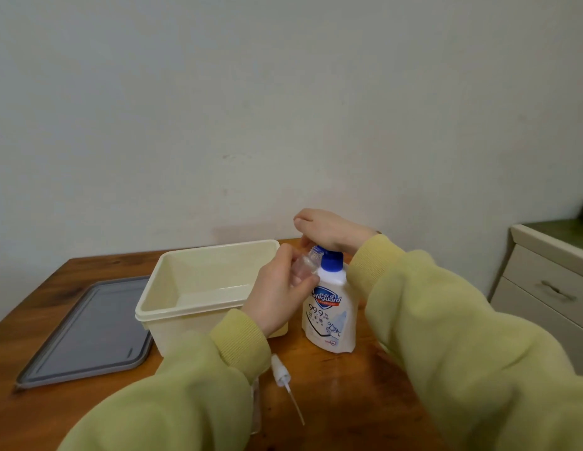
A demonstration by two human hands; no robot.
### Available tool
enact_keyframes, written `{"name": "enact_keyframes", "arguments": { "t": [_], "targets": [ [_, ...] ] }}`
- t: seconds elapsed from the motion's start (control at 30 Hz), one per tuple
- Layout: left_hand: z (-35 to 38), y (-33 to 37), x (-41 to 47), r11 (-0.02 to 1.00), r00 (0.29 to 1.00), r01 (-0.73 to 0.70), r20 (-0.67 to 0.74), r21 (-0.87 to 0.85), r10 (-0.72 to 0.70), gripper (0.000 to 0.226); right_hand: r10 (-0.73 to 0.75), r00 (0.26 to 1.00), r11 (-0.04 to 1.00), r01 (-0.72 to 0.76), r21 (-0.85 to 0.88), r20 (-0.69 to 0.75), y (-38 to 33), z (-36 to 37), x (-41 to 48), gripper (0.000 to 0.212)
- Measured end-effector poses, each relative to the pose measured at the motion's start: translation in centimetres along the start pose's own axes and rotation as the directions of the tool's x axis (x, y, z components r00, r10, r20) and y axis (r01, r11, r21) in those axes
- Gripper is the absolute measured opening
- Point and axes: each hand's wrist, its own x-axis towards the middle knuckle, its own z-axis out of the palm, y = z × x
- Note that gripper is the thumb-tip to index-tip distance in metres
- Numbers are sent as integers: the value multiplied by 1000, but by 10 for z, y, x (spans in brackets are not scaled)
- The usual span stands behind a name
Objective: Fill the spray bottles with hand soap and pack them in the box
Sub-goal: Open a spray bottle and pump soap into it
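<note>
Wood table [348, 402], cream cabinet [544, 278] w/ drawers on rt, wall [283, 92] behind.

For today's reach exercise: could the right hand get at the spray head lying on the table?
Probably yes: nothing covers the spray head, but the right hand is pressing the soap pump.

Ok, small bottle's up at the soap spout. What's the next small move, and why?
Probably press the blue pump down with the right hand, which rests on it; the left hand holds the spray bottle with its open neck at the spout.
</note>
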Motion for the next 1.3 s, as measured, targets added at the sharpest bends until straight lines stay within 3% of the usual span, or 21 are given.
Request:
{"name": "enact_keyframes", "arguments": {
  "t": [0.3, 0.57, 1.3],
  "targets": [
    [-1, 3, 0, 999, 1000, 0, -25, -34, -1, 23, 22, 999, 997, -24, 67, 24, -2, -4, -1, 27],
    [5, -1, -5, 996, 999, 36, -11, -78, -37, 22, -3, 1000, 999, 4, -44, 20, 0, 3, -1, 35],
    [2, 4, -3, 996, 999, 18, -41, -84, -21, 22, 13, 999, 997, -9, -71, 45, -9, -5, -5, 37]
  ]
}}
